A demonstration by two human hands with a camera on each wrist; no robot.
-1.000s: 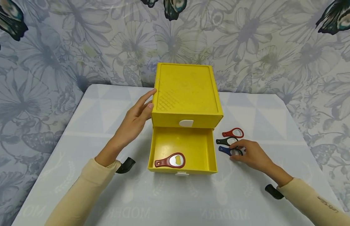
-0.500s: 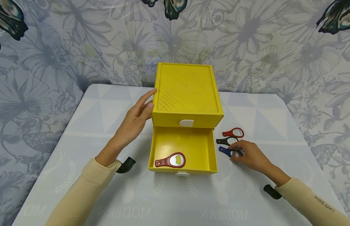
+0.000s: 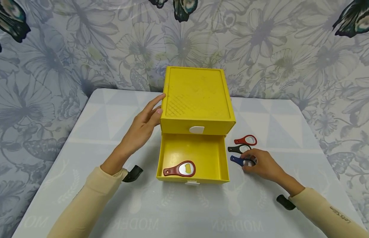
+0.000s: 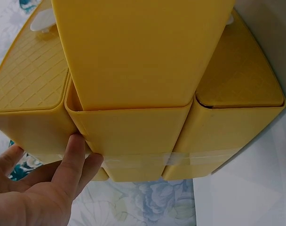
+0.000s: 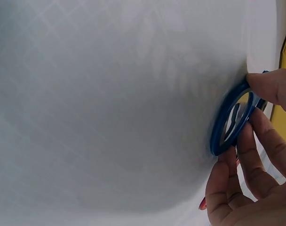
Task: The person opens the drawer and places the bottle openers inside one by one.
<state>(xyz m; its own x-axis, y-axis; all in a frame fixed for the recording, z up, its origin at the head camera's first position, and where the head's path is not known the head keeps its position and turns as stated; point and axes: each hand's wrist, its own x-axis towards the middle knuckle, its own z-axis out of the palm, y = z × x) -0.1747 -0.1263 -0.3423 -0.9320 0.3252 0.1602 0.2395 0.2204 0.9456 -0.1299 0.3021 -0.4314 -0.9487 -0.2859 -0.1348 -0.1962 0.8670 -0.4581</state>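
Note:
A yellow two-drawer box (image 3: 199,92) stands mid-table in the head view, its lower drawer (image 3: 206,155) pulled out. Inside that drawer lies a dark red bottle opener (image 3: 171,171) near the front wall. My left hand (image 3: 138,129) rests its extended fingers against the box's left side; the left wrist view shows fingertips (image 4: 76,143) touching the yellow wall. To the right of the drawer, my right hand (image 3: 263,165) pinches the round end of a blue bottle opener (image 5: 219,125) between thumb and fingers. Just behind it are a black bottle opener (image 3: 234,149) and a red bottle opener (image 3: 240,141).
A white handle (image 3: 197,130) marks the closed upper drawer, and another handle (image 3: 192,182) sticks out from the lower one. The pale patterned tabletop (image 3: 178,208) ends at a floral backdrop (image 3: 261,49). Clear tape (image 4: 133,159) runs across the box in the left wrist view.
My right wrist has shifted slightly left, with its fingers still on the blue bottle opener. The left hand, box and other bottle openers have stayed in place.

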